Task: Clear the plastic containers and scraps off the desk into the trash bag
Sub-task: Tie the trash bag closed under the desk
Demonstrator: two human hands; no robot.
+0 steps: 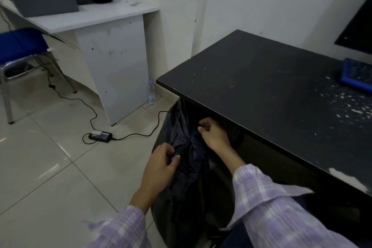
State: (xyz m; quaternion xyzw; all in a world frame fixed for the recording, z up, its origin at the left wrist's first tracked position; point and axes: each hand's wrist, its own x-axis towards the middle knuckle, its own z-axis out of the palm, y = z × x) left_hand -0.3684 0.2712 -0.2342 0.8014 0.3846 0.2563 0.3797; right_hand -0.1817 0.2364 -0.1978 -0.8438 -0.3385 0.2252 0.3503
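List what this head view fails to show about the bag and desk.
- Contents of the trash bag: hidden by gathered plastic that both hands pinch.
- Desk right end: cut off by the frame edge.
- White scraps: too small to identify.
- Blue tray: partly cropped.

Head view, facing down, near desk [261,90]

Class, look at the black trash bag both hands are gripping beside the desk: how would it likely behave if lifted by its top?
The trash bag is probably floppy: its film bunches and creases where the left hand and right hand pinch it. It likely sags rather than holding shape. Its weight cannot be judged.
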